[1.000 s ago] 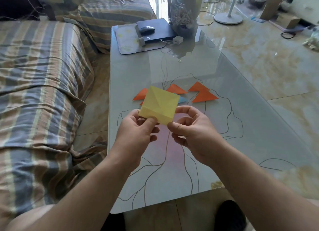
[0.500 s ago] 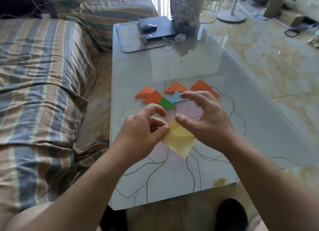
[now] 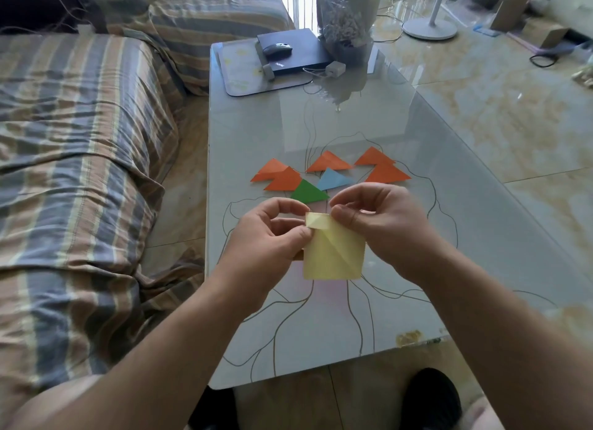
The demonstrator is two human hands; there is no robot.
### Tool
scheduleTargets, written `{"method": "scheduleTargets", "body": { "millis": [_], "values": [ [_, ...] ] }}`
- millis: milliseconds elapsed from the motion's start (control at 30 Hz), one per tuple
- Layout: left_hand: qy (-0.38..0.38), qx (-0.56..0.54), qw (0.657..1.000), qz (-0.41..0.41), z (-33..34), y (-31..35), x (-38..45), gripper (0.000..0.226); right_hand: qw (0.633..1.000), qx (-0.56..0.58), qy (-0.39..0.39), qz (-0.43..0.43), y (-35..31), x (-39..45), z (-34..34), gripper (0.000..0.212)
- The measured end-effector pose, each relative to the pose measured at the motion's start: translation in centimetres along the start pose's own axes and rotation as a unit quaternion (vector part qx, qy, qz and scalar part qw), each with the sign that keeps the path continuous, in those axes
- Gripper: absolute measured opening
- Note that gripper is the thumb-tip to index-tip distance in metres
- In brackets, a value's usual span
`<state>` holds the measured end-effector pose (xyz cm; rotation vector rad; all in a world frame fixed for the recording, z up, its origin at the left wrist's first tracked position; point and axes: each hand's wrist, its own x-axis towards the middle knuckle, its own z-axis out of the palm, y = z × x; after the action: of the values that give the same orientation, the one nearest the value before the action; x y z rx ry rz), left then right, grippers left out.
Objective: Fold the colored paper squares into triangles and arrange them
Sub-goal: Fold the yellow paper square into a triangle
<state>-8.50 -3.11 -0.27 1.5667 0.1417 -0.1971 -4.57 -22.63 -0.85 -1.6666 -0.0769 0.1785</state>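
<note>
Seven folded triangles already lie in a loose cluster on the glass bench (image 3: 256,134), past the person's hands. Five are orange: two overlapping on the left (image 3: 272,170) (image 3: 284,181), one in the middle (image 3: 329,162) and two overlapping on the right (image 3: 372,157) (image 3: 386,173). One is blue (image 3: 333,179) and one green (image 3: 308,192), the green nearest the hands.

One piece is still in work, the yellow paper (image 3: 333,253). It is held up just above the bench, between the hands and the cluster's near edge. It shows a diagonal crease and its top corner is rolled over, so it is not yet a finished triangle. The left hand (image 3: 272,237) pinches its upper left edge between thumb and curled fingers. The right hand (image 3: 385,224) pinches the turned-over top corner likewise. No unfolded squares are visible elsewhere, so judging from that, this yellow one looks like the last to fold and then place with the rest
</note>
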Motion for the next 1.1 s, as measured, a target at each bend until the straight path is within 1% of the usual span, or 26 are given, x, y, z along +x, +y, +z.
{"method": "scheduleTargets", "body": {
  "millis": [67, 133, 200, 267, 367, 433, 500, 567, 667, 767, 833, 933, 1100],
  "values": [
    [0.009, -0.002, 1.000, 0.000, 0.0, -0.1, 0.2, 0.018, 0.999, -0.030, -0.031, -0.005, 0.1, -0.1, 0.2, 0.005],
    [0.004, -0.011, 1.000, 0.003, -0.1, -0.3, 0.3, 0.017, 0.998, -0.032, -0.060, 0.011, 0.1, -0.2, 0.2, 0.005],
    [0.000, -0.018, 1.000, 0.009, -0.1, -0.5, 0.3, 0.017, 0.996, -0.016, -0.079, 0.039, 0.0, -0.3, 0.3, 0.009],
    [0.001, -0.041, 0.999, 0.004, 0.1, -0.6, 0.4, 0.018, 0.994, 0.026, -0.085, 0.070, -0.1, -0.3, 0.5, 0.011],
    [0.001, -0.089, 0.996, -0.025, 0.6, -0.5, 0.2, 0.018, 0.994, 0.042, -0.068, 0.081, -0.1, -0.3, 0.7, 0.011],
    [-0.003, -0.110, 0.993, -0.035, 0.8, -0.5, 0.1, 0.028, 0.995, 0.038, -0.058, 0.077, 0.1, -0.3, 0.9, 0.011],
    [-0.011, -0.119, 0.992, -0.034, 1.0, -0.5, 0.0, 0.037, 0.995, 0.039, -0.051, 0.071, 0.1, -0.4, 1.1, 0.015],
    [-0.011, -0.124, 0.992, -0.031, 1.1, -0.5, 0.0, 0.038, 0.996, 0.036, -0.043, 0.065, 0.2, -0.5, 1.2, 0.023],
    [-0.010, -0.142, 0.989, -0.038, 1.2, -0.6, 0.0, 0.036, 0.998, 0.030, -0.032, 0.048, 0.1, -0.6, 1.3, 0.018],
    [-0.014, -0.155, 0.987, -0.042, 1.3, -0.5, -0.1, 0.035, 1.000, 0.008, -0.017, 0.022, 0.0, -0.7, 1.4, 0.017],
    [-0.018, -0.150, 0.988, -0.038, 1.3, -0.5, -0.2, 0.036, 1.000, -0.006, -0.010, 0.009, 0.0, -0.8, 1.5, 0.018],
    [-0.012, -0.114, 0.993, -0.014, 1.2, -0.5, -0.2, 0.035, 1.000, -0.011, -0.002, 0.004, 0.1, -0.8, 1.6, 0.018],
    [0.003, -0.062, 0.998, 0.004, 1.1, -0.4, -0.5, 0.023, 0.999, 0.016, -0.026, 0.034, -0.2, -0.8, 1.4, 0.009]
  ]
}}
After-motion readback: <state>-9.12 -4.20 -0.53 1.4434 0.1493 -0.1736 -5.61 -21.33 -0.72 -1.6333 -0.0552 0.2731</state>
